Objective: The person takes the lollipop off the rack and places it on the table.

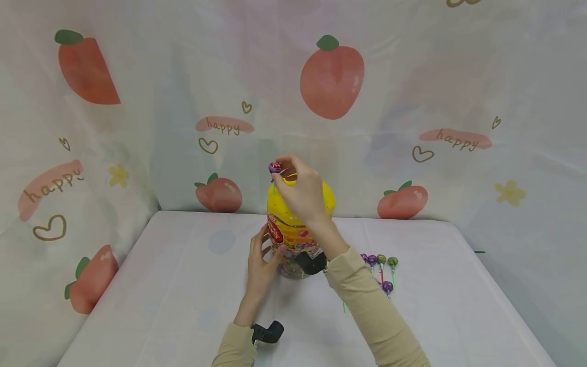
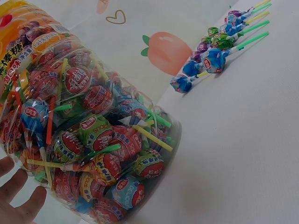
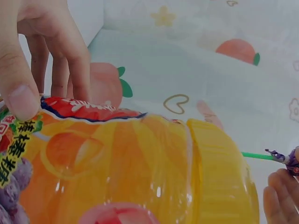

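A large clear plastic jar (image 1: 281,208) with a yellow top and a colourful label stands on the table. Wrapped lollipops (image 2: 96,99) fill its lower part in the left wrist view. My left hand (image 1: 260,265) holds the jar low on its left side, its thumb against the label in the right wrist view. Above the jar's top, my right hand (image 1: 303,189) pinches a purple-wrapped lollipop (image 1: 274,167) by its head. The lollipop's green stick (image 3: 258,156) points toward the yellow top (image 3: 222,172). My right hand and forearm hide part of the jar.
To the right of the jar, several lollipops (image 1: 393,261) in purple, green and blue wrappers lie in rows on the white table (image 1: 183,285), partly behind my right sleeve (image 1: 367,295). A printed cloth backdrop (image 1: 275,61) stands behind the table and along its sides.
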`<action>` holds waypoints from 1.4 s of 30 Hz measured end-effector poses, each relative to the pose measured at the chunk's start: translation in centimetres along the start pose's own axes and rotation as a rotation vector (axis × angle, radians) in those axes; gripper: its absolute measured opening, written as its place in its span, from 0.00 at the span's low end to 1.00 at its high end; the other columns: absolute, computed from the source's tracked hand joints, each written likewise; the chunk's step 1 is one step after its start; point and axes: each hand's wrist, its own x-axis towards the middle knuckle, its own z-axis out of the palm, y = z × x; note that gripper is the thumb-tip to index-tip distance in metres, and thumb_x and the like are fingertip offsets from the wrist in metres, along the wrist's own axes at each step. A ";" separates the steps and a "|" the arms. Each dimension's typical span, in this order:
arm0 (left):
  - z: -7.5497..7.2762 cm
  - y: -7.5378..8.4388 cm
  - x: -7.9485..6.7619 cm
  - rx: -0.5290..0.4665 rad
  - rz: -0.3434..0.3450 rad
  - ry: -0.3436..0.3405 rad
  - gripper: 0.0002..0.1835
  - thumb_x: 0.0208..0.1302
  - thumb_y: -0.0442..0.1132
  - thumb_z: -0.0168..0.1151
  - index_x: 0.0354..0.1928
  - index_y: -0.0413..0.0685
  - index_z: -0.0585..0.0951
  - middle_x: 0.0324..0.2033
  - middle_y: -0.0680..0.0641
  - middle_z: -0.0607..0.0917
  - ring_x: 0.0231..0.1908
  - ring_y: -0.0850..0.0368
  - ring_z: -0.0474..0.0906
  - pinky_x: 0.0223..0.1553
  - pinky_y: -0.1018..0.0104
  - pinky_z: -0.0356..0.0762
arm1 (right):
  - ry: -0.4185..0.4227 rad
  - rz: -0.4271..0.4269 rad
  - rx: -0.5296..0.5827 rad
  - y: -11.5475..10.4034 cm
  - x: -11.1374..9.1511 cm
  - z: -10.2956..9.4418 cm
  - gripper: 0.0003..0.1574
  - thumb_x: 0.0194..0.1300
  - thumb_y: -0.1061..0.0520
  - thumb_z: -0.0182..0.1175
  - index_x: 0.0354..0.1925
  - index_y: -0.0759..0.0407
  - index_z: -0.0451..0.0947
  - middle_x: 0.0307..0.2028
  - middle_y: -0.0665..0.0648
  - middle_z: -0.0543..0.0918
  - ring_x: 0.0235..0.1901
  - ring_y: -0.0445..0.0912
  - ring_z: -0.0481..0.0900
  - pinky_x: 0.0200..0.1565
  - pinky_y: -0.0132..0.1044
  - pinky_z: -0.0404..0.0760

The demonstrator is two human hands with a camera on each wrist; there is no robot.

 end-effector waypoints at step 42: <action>0.1 -0.2 -0.1 0.005 0.042 -0.001 0.37 0.63 0.45 0.64 0.71 0.61 0.61 0.62 0.46 0.70 0.64 0.46 0.67 0.60 0.46 0.74 | 0.294 0.266 0.207 4.2 -10.9 -8.1 0.19 0.59 0.67 0.65 0.50 0.65 0.78 0.39 0.41 0.81 0.35 0.35 0.80 0.37 0.21 0.82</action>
